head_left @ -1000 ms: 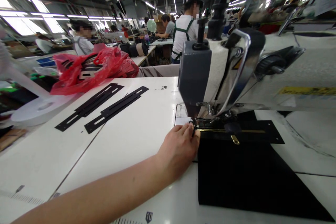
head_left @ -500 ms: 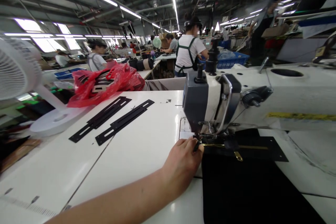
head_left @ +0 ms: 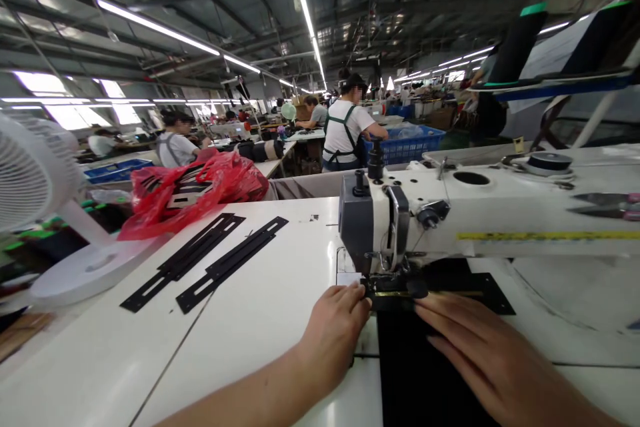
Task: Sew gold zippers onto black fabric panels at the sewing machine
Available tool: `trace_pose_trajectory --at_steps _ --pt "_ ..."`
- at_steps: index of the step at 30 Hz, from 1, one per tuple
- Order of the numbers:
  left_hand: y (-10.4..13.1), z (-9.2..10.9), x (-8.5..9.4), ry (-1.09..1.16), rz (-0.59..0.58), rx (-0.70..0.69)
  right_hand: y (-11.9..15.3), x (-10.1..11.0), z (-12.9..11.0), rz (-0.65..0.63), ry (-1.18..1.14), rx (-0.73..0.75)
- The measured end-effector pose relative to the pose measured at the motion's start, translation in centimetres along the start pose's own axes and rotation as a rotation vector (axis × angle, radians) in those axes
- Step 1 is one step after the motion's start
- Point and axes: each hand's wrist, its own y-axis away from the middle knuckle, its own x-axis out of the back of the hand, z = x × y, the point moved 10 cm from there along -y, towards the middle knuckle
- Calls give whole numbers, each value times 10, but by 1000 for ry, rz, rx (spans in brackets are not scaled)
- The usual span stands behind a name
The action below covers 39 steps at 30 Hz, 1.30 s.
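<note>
A zipper with gold teeth (head_left: 393, 293) runs along the slot of a black strip (head_left: 495, 292) under the sewing machine's needle area (head_left: 395, 260). At the strip's left end, my left hand (head_left: 333, 327) pinches the zipper end with curled fingers. My right hand (head_left: 483, 340) lies over the work just right of the needle, its fingers stretched out and touching the zipper. Both hands are close to the presser foot. A larger black panel (head_left: 405, 373) hangs from the strip toward me, partly covered by my right hand. The zipper's pull is hidden.
Slotted black strips (head_left: 233, 263) lie on the white table (head_left: 260, 320) to the left. Behind them sit a red plastic bag (head_left: 235, 173) and a white fan (head_left: 35, 153). Snips (head_left: 600, 203) rest on the machine. A co-worker (head_left: 345, 123) stands beyond, near a blue basket (head_left: 415, 143).
My right hand has come in from the right and laid its fingers on the zipper, covering the gold pull. My left hand keeps its grip at the left end. The camera view has shifted.
</note>
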Motion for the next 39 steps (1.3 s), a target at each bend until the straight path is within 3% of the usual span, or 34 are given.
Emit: trace_pose_trajectory --at_steps 4,7,20,25,29,34,39 --pt "-2 -1 0 73 29 -30 -44 -46 -12 -129 -75 46" --pt "-6 -1 -3 77 12 -31 -50 -57 -16 -157 -118 56" --pt "-11 5 -6 -28 -35 -96 -50 -56 -16 -137 -128 47" --pt "-13 3 -7 -48 -4 -105 -52 -62 -12 -182 -174 26" --pt "-14 1 -4 -42 49 -104 -55 -59 -11 -142 -151 21" --pt "-16 -2 -7 -26 20 -91 -58 -54 -11 -98 -143 35" --pt "-14 -4 -7 -15 50 -92 -55 -56 -12 -123 -163 49"
